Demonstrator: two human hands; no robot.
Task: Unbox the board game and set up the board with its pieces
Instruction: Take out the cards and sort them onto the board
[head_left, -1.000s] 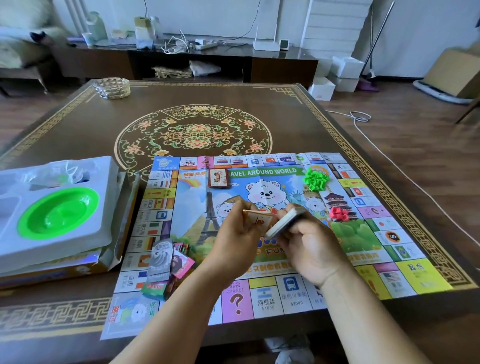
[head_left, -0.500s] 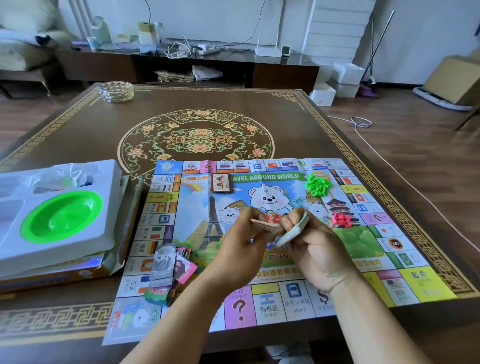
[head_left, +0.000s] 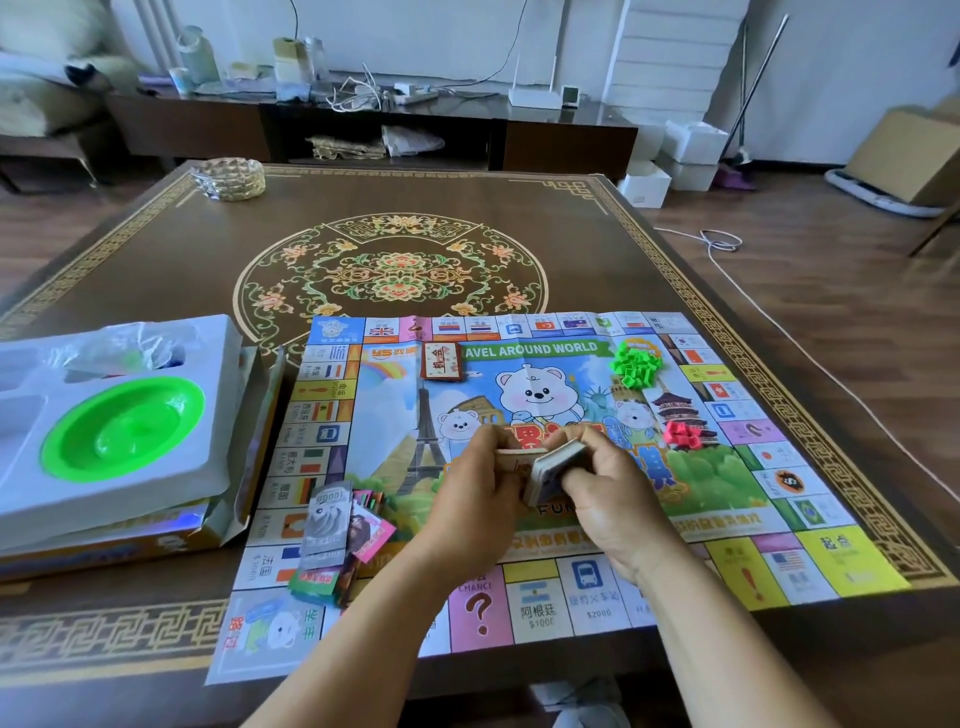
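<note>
Both hands are working over the board (head_left: 519, 374) centre: the left hand (head_left: 478, 499) is pinching a thin card stack (head_left: 511, 456), and the right hand (head_left: 613, 493) is clamping a thicker deck (head_left: 553, 470). The cards are looking light, slick and bendy, so gripping by the long edges seems safest. Green houses (head_left: 635, 362) are sitting at 1 o'clock, money (head_left: 332, 535) at 8 o'clock.

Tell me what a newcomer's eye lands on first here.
Probably the colourful game board spread on the near half of the dark ornate table, with both hands over its middle: the left hand and right hand each grip part of a deck of cards. Next, the bright green bowl in the white box tray on the left.
</note>
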